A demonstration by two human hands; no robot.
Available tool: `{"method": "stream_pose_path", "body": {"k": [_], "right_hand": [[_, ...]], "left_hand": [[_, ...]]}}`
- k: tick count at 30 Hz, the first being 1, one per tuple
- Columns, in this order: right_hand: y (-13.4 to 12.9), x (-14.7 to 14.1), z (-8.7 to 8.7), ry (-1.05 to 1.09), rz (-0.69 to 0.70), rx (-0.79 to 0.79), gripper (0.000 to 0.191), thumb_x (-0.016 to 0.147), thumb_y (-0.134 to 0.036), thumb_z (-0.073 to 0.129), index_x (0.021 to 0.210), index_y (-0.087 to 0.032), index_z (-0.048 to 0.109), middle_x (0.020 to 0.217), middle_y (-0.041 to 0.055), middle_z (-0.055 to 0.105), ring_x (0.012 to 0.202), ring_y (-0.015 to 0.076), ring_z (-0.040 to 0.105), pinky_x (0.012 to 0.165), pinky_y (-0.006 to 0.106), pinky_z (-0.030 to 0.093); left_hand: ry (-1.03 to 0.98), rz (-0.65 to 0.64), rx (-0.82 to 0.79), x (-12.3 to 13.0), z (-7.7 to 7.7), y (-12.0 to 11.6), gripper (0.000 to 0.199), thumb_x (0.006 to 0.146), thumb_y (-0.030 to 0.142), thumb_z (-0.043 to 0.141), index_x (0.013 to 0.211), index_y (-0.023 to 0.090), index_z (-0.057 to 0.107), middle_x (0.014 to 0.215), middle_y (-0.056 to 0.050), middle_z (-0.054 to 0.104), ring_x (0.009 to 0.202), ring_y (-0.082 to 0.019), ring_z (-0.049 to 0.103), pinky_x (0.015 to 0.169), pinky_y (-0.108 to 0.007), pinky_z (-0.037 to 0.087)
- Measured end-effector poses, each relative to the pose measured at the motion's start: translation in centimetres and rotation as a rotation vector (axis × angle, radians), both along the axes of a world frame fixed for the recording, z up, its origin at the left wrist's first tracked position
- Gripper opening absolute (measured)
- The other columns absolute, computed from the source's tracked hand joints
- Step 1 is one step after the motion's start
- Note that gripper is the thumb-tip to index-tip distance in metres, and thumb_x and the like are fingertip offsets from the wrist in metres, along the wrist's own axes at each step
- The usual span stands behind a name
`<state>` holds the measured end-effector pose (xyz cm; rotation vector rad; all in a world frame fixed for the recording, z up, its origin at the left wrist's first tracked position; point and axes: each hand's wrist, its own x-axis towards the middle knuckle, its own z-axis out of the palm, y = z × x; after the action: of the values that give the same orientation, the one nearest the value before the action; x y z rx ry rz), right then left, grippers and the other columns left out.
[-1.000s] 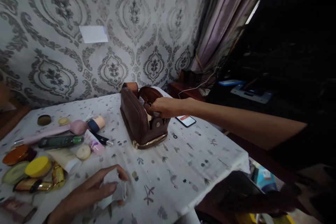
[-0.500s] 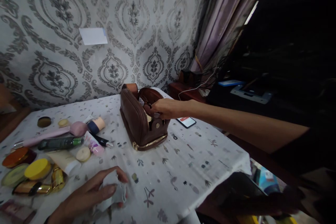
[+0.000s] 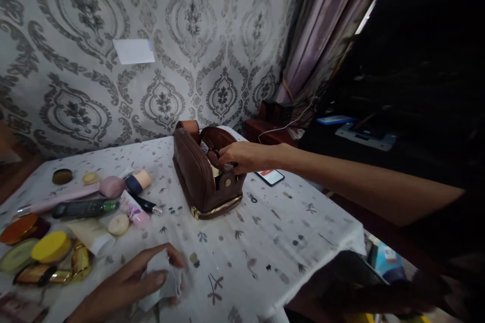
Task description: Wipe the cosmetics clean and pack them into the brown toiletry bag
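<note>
A brown bag (image 3: 195, 174) with gold zips stands unzipped on the patterned white tablecloth (image 3: 261, 242). My right hand (image 3: 240, 157) reaches into its opening from the right, fingers bent among the contents; what they grip, if anything, is hidden. Inside the bag a few small items show beside the fingers. Low in the view, my left hand (image 3: 132, 280) holds a crumpled white wipe (image 3: 164, 280) between thumb and fingers, just above the cloth. Left of the bag lie several cosmetics, among them a pink brush (image 3: 111, 187), a yellow-lidded jar (image 3: 51, 247) and a white-and-pink tube (image 3: 134, 209).
A phone (image 3: 271, 176) with a lit screen lies right of the bag, partly behind my right arm. Behind the table rises a patterned wall. A purple curtain (image 3: 306, 60) and a white cable hang at the right. Below the table's right edge are more items.
The view has shifted very slightly. My right hand remains at the bag's opening, and my left hand still holds the wipe in nearly the same place.
</note>
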<state>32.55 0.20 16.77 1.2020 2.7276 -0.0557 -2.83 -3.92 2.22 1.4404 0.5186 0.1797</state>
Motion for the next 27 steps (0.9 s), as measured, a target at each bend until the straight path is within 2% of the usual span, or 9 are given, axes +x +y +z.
{"method": "stream_pose_path", "body": {"k": [5,8,11,15,17,20,22,25,27], "right_hand": [[-0.2,0.0,-0.2,0.020,0.000,0.021,0.018,0.078,-0.001,0.062,0.088,-0.014,0.068,0.103,0.0090,0.065,0.092,0.0190,0.060,0.074,0.025,0.041],[-0.2,-0.1,-0.1,0.010,-0.006,0.013,0.019,0.078,-0.001,0.063,0.090,-0.013,0.069,0.103,0.0102,0.065,0.093,0.0199,0.060,0.075,0.026,0.042],[-0.2,-0.1,0.3,0.019,0.002,0.018,0.020,0.080,-0.001,0.062,0.095,-0.011,0.070,0.101,0.0112,0.064,0.090,0.0198,0.060,0.076,0.028,0.044],[-1.2,0.0,0.9,0.132,0.034,0.040,0.021,0.089,-0.004,0.055,0.103,-0.010,0.068,0.099,0.0112,0.064,0.086,0.0185,0.060,0.077,0.028,0.045],[-2.2,-0.3,0.8,0.222,0.014,0.106,0.020,0.095,-0.008,0.049,0.099,-0.010,0.068,0.096,0.0104,0.064,0.082,0.0171,0.060,0.074,0.028,0.045],[-4.2,-1.1,-0.1,0.311,-0.070,0.268,0.029,0.101,-0.019,0.046,0.081,-0.013,0.066,0.085,0.0076,0.062,0.071,0.0152,0.057,0.065,0.027,0.041],[-5.4,-1.6,-1.0,0.324,-0.134,0.357,0.030,0.102,-0.028,0.048,0.080,-0.015,0.064,0.083,0.0070,0.063,0.070,0.0156,0.057,0.063,0.027,0.040],[-6.7,-1.9,-2.7,0.361,-0.208,0.382,0.023,0.101,-0.035,0.051,0.101,-0.016,0.065,0.097,0.0087,0.066,0.078,0.0172,0.062,0.065,0.027,0.043],[-7.4,-1.7,-3.7,0.386,-0.232,0.377,0.021,0.101,-0.031,0.050,0.112,-0.019,0.063,0.104,0.0088,0.066,0.081,0.0171,0.064,0.066,0.026,0.046]], "left_hand": [[0.006,0.029,-0.049,0.4,0.6,-0.2,0.049,0.085,0.064,0.062,0.111,0.022,0.063,0.100,-0.005,0.066,0.087,-0.020,0.063,0.081,-0.032,0.051],[-0.010,0.005,-0.059,0.6,0.7,-0.3,0.047,0.086,0.062,0.061,0.111,0.022,0.063,0.097,-0.005,0.066,0.086,-0.021,0.063,0.081,-0.032,0.051],[-0.041,0.004,-0.061,0.5,0.4,-0.2,0.044,0.088,0.059,0.060,0.111,0.023,0.064,0.097,-0.005,0.067,0.085,-0.021,0.063,0.080,-0.032,0.052],[-0.026,0.040,-0.069,0.3,-0.2,-0.1,0.044,0.088,0.058,0.062,0.112,0.021,0.065,0.097,-0.006,0.066,0.085,-0.021,0.061,0.079,-0.032,0.053],[-0.021,0.033,-0.080,0.2,-0.5,-0.1,0.046,0.086,0.060,0.063,0.112,0.021,0.065,0.097,-0.006,0.066,0.085,-0.021,0.061,0.077,-0.032,0.054],[-0.004,0.051,-0.083,0.2,-0.4,-0.1,0.046,0.085,0.060,0.064,0.111,0.022,0.066,0.107,-0.008,0.064,0.092,-0.023,0.061,0.078,-0.032,0.055],[0.005,0.069,-0.086,0.2,0.0,-0.2,0.046,0.083,0.061,0.066,0.109,0.022,0.067,0.115,-0.009,0.062,0.103,-0.026,0.059,0.079,-0.032,0.056],[0.032,0.109,-0.069,0.2,0.4,-0.3,0.044,0.084,0.059,0.066,0.109,0.023,0.069,0.118,-0.009,0.061,0.113,-0.029,0.054,0.083,-0.033,0.056],[0.014,0.096,-0.059,0.1,0.2,-0.2,0.043,0.085,0.058,0.065,0.110,0.024,0.069,0.114,-0.008,0.062,0.107,-0.027,0.055,0.085,-0.034,0.056]]}}
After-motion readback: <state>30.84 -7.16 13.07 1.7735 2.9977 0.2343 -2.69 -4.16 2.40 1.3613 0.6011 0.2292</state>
